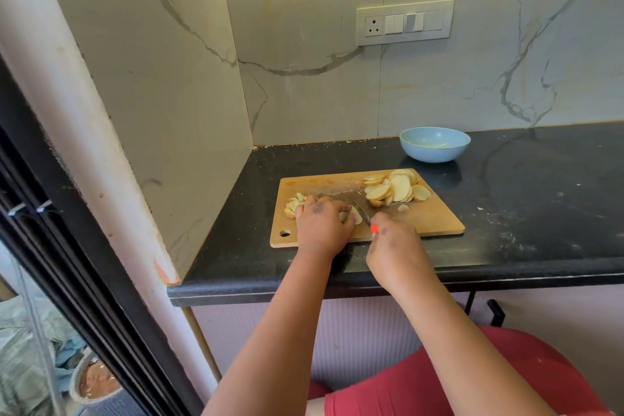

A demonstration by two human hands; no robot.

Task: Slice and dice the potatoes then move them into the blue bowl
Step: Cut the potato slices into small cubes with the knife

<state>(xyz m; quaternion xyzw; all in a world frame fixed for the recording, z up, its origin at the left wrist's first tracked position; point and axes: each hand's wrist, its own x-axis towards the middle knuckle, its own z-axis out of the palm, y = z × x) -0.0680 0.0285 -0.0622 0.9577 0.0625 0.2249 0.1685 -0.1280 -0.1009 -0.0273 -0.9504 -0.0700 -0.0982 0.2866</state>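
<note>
Right hand (393,240) gripping knife (363,211), left hand (320,221) curled over potato slices (353,214) (between both hands).

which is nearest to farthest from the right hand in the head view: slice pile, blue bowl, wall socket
1. Slice pile: on the board, just beyond the right hand.
2. Blue bowl: on the counter behind the board.
3. Wall socket: up on the back wall.

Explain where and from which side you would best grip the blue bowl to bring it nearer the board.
Take the blue bowl by its rim, probably at the near side facing the cutting board. It stands upright and apart from everything on the black counter, its rim open all round. Both hands are busy now, so one must be freed first.
</note>
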